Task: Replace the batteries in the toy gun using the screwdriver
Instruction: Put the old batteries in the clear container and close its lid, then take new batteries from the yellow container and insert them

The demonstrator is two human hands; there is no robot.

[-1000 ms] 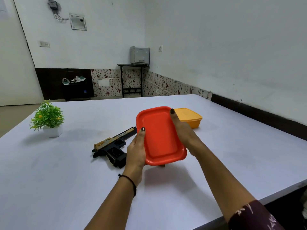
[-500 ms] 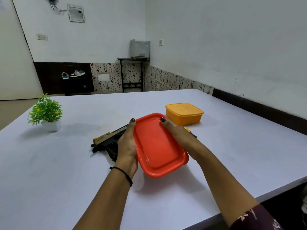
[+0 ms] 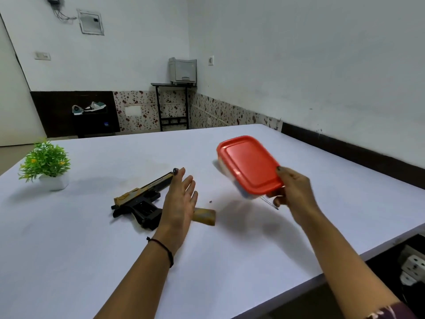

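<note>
The toy gun (image 3: 140, 200) lies on its side in the middle of the white table (image 3: 230, 261), left of centre, its muzzle pointing toward the far right corner. The left hand (image 3: 181, 199) hovers just right of it, fingers straight and close together, holding nothing. A tan piece (image 3: 205, 216) lies by that hand's near side, and a small dark speck (image 3: 210, 201) lies just beyond it. Further right, the right hand (image 3: 293, 192) grips a tilted, motion-blurred red lid (image 3: 248, 164) above the table, thumb clamped on top. A thin metal shaft (image 3: 270, 203) pokes out below that hand. A small potted plant (image 3: 46, 164) stands near the left edge.
</note>
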